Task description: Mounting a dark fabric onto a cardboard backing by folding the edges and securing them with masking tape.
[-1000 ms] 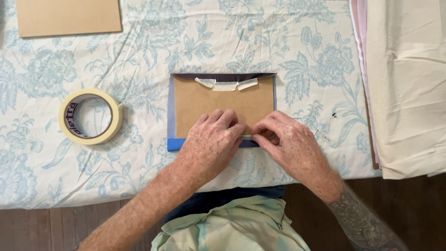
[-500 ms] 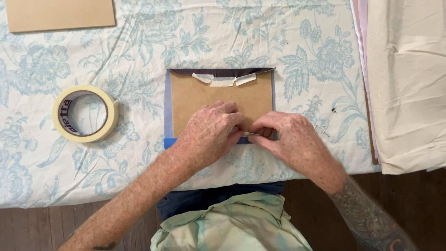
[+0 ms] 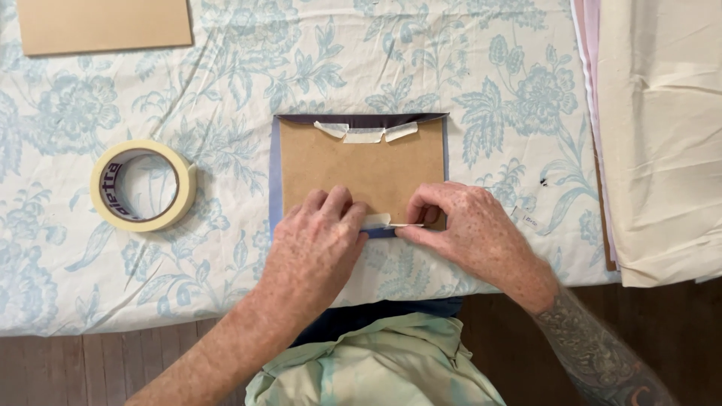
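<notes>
A brown cardboard panel lies on blue fabric whose edges fold up around it. Several strips of pale masking tape hold the top fold down. My left hand presses on the panel's lower edge, its fingertips on one end of a short tape strip. My right hand pinches the other end of that strip against the lower edge. Both hands hide most of the bottom fold.
A roll of masking tape lies to the left on the floral tablecloth. A second cardboard panel sits at the top left. Folded cream and pink fabric is stacked at the right. The table's near edge runs under my forearms.
My hands have parted slightly, and a short tape strip now shows between them at the panel's lower edge. The camera view has shifted a little.
</notes>
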